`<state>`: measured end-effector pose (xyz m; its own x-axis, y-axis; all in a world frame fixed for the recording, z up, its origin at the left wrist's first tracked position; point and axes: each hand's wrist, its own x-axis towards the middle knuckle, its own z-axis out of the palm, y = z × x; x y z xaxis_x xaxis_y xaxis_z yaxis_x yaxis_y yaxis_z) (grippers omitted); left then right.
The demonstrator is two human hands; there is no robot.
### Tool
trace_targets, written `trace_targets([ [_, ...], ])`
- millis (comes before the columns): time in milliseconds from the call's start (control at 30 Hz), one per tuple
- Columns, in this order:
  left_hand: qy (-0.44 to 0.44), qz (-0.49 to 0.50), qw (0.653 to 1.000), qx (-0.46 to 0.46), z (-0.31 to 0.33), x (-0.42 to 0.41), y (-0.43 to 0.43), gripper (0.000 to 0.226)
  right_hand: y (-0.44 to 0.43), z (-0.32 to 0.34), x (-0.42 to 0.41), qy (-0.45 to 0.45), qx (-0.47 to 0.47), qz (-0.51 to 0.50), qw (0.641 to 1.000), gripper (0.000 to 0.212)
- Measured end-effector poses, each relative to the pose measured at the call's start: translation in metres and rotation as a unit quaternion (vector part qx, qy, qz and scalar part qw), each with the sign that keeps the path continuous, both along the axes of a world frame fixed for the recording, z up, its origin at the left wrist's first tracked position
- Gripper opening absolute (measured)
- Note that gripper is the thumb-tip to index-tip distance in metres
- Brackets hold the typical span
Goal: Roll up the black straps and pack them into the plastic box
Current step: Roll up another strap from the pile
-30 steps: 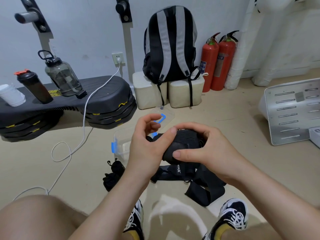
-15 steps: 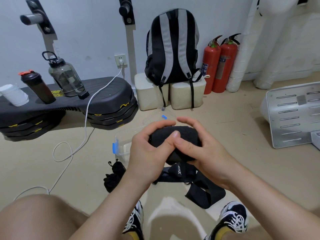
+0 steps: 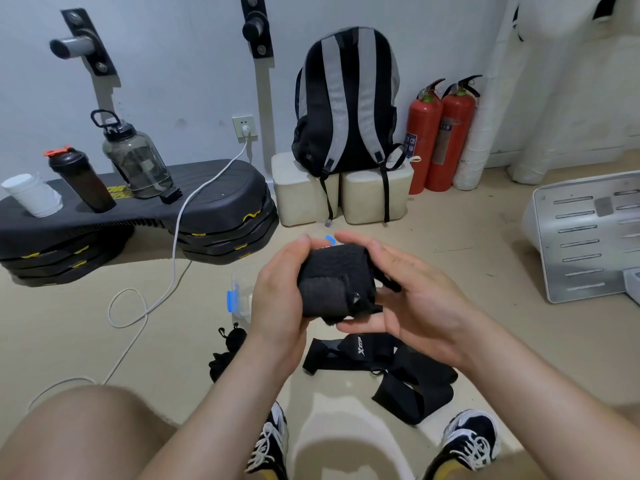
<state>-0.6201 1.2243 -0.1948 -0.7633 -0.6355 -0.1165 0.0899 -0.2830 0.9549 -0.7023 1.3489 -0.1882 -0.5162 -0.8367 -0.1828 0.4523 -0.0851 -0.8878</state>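
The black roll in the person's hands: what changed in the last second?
The right hand came off the top of the rolled strap and opened beside it, fingers straight. The left hand took a fuller grip on its left side. The loose straps on the floor and the plastic box stayed put.

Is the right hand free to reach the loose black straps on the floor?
Probably yes: the right hand only rests open against the rolled strap, which the left hand grips, and the loose straps lie uncovered below it.
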Motion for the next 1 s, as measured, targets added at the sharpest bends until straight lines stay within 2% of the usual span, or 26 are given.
trace_targets([
  [100, 0.029, -0.035, 0.999, 0.004, -0.004, 0.001, -0.003, 0.035, -0.002, 0.0, 0.002, -0.071, -0.01, 0.033, 0.997, 0.044],
  [167, 0.036, -0.037, 0.999, -0.018, -0.006, 0.003, -0.005, 0.021, -0.004, 0.0, 0.005, -0.1, -0.022, 0.034, 0.994, 0.039],
  [300, 0.026, -0.043, 0.992, -0.116, -0.004, 0.005, -0.006, 0.011, -0.006, 0.0, 0.013, -0.109, -0.037, 0.02, 0.993, 0.031],
  [433, 0.033, -0.012, 0.982, -0.185, 0.005, 0.003, -0.003, 0.006, -0.011, 0.003, 0.019, -0.09, -0.03, -0.001, 0.995, 0.033],
  [500, 0.043, 0.002, 0.97, -0.24, 0.009, 0.002, -0.007, 0.007, -0.014, 0.007, 0.017, -0.046, -0.006, -0.027, 0.999, 0.04],
  [567, 0.043, 0.016, 0.958, -0.283, 0.01, 0.0, -0.015, 0.008, -0.018, 0.009, 0.017, 0.039, 0.048, -0.067, 0.996, 0.037],
  [733, 0.022, 0.03, 0.948, -0.315, 0.002, 0.001, -0.012, 0.006, -0.038, 0.003, 0.031, 0.143, 0.131, -0.109, 0.975, 0.037],
  [800, 0.026, 0.061, 0.945, -0.321, -0.001, 0.006, -0.015, 0.008, -0.045, 0.001, 0.033, 0.23, 0.158, -0.112, 0.954, 0.038],
  [900, 0.001, 0.091, 0.943, -0.319, -0.005, 0.015, -0.032, 0.009, -0.054, -0.003, 0.037, 0.389, 0.202, -0.072, 0.896, 0.038],
  [1000, -0.046, 0.061, 0.944, -0.319, -0.007, 0.021, -0.046, 0.013, -0.06, -0.012, 0.04, 0.421, 0.234, 0.004, 0.877, 0.049],
])
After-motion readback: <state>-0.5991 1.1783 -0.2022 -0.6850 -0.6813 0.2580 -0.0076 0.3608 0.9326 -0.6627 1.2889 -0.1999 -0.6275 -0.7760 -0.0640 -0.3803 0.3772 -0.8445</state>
